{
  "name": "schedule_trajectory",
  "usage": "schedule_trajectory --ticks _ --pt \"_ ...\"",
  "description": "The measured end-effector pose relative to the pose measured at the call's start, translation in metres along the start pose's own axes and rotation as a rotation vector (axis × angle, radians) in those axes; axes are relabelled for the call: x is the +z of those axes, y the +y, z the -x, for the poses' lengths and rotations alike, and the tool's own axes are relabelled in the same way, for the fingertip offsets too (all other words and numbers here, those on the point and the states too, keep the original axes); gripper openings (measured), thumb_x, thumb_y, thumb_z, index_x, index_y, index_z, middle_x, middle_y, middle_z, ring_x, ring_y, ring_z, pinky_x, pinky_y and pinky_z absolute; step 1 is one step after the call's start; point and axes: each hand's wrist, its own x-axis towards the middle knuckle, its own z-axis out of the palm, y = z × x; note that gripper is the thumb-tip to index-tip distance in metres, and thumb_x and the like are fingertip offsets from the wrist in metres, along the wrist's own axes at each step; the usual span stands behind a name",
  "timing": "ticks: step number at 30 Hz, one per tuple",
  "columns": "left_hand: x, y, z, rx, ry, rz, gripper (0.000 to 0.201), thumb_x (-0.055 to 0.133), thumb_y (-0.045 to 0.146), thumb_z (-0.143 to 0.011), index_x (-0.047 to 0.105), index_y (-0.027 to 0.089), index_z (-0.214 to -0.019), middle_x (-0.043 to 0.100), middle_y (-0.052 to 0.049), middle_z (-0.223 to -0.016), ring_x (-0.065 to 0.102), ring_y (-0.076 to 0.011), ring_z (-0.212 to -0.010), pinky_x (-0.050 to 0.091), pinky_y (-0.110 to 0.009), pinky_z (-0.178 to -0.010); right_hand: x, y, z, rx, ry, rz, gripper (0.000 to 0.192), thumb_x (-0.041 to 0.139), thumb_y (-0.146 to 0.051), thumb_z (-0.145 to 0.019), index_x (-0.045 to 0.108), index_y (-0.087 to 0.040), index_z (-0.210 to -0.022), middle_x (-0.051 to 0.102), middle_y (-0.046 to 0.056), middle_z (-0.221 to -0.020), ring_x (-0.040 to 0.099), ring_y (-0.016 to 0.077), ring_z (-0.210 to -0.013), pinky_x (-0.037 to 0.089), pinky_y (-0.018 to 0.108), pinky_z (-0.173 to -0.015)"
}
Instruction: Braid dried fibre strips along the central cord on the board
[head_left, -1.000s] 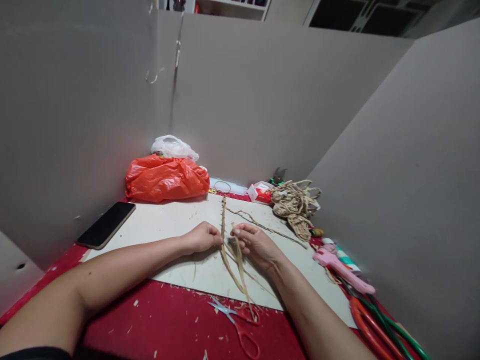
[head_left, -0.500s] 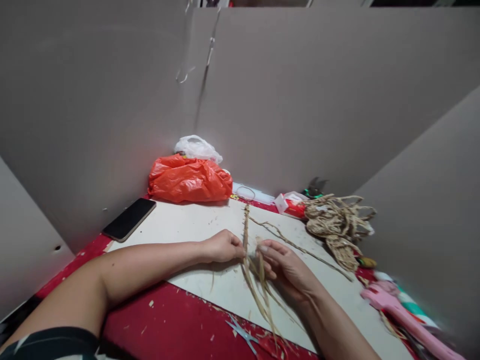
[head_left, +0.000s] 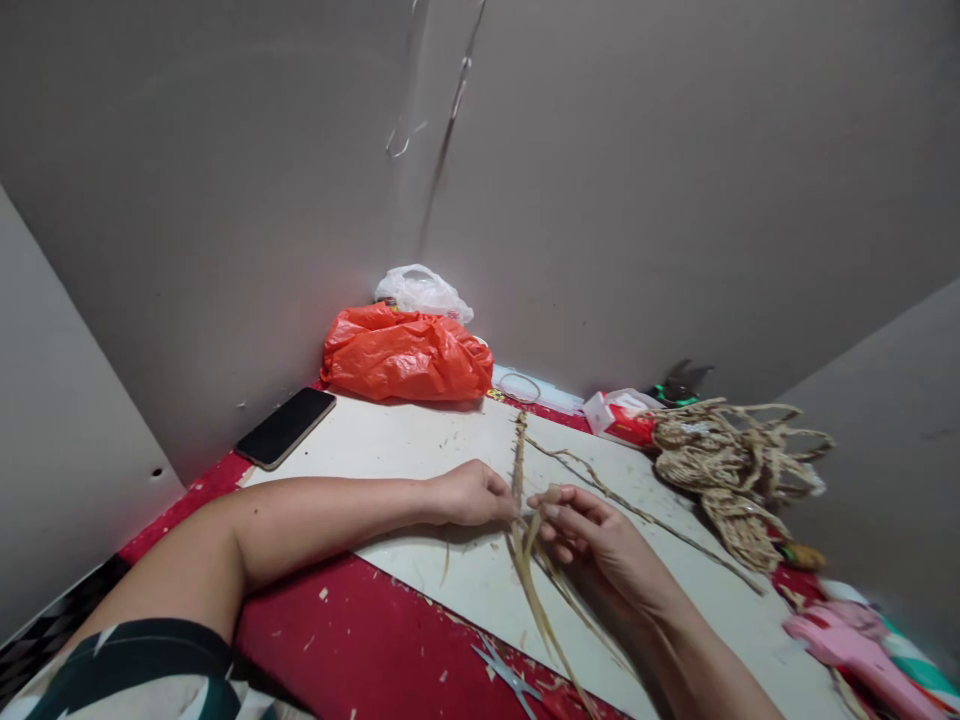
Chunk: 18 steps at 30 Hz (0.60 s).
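Note:
A braid of dry straw strands (head_left: 518, 455) lies on a pale board (head_left: 390, 445), running away from me. My left hand (head_left: 474, 495) pinches the braid at its near end. My right hand (head_left: 596, 535) grips loose straw strands (head_left: 544, 610) just right of that point; these strands trail toward me over the board's front edge. A second thin twisted straw cord (head_left: 622, 505) runs off to the right across the board.
An orange plastic bag (head_left: 405, 355) and a white bag (head_left: 424, 290) sit at the back. A black phone (head_left: 285, 427) lies back left. A heap of straw rope (head_left: 731, 455) lies right, a pink glue gun (head_left: 855, 645) nearer. Scissors (head_left: 506, 675) rest on the red cloth. Grey partitions enclose the table.
The camera has swung left and down, shifting everything rightward in view. Both hands stay at the braid, the right fingers reworking the loose strands.

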Motion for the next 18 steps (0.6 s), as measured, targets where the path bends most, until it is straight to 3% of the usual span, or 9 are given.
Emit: schedule_trajectory --ticks 7,15,18 --pt "0.000 0.014 0.004 -0.029 -0.016 0.038 0.023 0.056 0.035 -0.065 0.054 0.012 -0.059 0.042 0.005 -0.051 0.033 -0.0067 -0.049 0.025 -0.023 -0.049 0.001 -0.008 0.002 0.038 -0.018 -0.113 0.025 0.077 -0.028 -0.065 0.059 -0.015 -0.076 0.059 0.001 -0.061 0.049 0.0071 -0.046 0.035 0.016 -0.039" --pt "-0.001 0.021 0.004 -0.031 -0.043 0.061 0.029 0.059 0.040 -0.067 0.052 0.013 -0.056 0.039 0.006 -0.049 0.028 -0.0059 -0.048 0.020 -0.024 -0.050 0.002 -0.007 0.005 0.090 -0.118 -0.082 0.022 0.073 -0.025 -0.067 0.062 -0.014 -0.082 0.063 0.002 -0.059 0.049 0.0061 -0.038 0.035 0.014 -0.034" --pt "-0.001 0.022 0.004 -0.050 -0.043 0.072 0.026 0.059 0.036 -0.068 0.053 0.013 -0.057 0.040 0.006 -0.048 0.028 -0.0057 -0.047 0.019 -0.024 -0.049 0.003 -0.007 0.006 0.067 -0.070 -0.051 0.021 0.076 -0.023 -0.064 0.065 -0.012 -0.078 0.061 0.001 -0.057 0.051 0.0061 -0.043 0.038 0.015 -0.038"
